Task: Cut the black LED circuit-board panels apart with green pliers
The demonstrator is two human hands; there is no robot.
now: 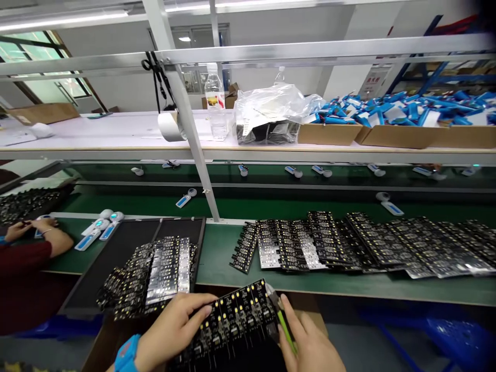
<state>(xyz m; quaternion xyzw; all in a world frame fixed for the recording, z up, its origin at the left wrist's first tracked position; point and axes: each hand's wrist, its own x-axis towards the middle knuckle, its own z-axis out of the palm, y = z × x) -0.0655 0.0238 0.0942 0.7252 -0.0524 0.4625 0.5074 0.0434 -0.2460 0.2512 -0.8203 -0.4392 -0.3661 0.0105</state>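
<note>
Nearest the camera, at the bench's front edge: one black circuit panel (232, 320), studded with small yellow and white parts, tilted up toward the wearer so its face reads plainly. Left hand (174, 330), fingers spread, presses flat on the panel's left half to steady it; blue wristband (126, 354) at the wrist. Right hand (310, 343) curls round a green-handled tool (282, 323), tip laid against the panel's right edge. Left of these, black tray (116, 253) holding overlapped panels (155, 274); right, a fanned row of panels (349, 243) on the green belt (217, 258), within reach. Far left, a co-worker's hands (39, 230) over white-and-blue devices (96, 230).
</note>
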